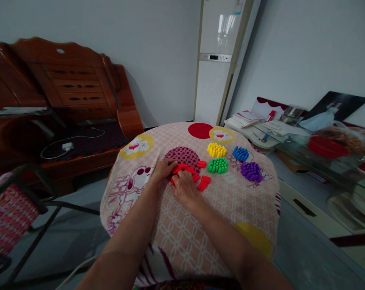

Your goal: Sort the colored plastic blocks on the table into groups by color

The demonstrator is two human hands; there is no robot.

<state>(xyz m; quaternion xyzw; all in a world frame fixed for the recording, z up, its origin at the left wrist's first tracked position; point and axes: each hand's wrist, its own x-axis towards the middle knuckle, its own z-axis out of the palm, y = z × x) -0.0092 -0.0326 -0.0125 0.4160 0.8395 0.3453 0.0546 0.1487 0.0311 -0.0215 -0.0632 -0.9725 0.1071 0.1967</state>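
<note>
A loose pile of small red plastic pieces (184, 166) lies on the cloth-covered round table (182, 237). My left hand (164, 168) rests at the pile's left edge, its fingers stretched along the far side and not closed. Over the near side of the pile, my right hand (184, 186) has its fingers bent down and drawn together on red pieces; the fingertips are partly hidden. A few red pieces (204, 183) lie apart to the right, and another red group (201, 164) sits just beyond.
Grouped upright pieces stand to the right: yellow (217, 150), green (217, 165), blue (240, 153) and purple (251, 172). A wooden bench (76, 88) is at the left. The glass-topped cabinet (297, 145) at the right holds papers and a red bowl (327, 147).
</note>
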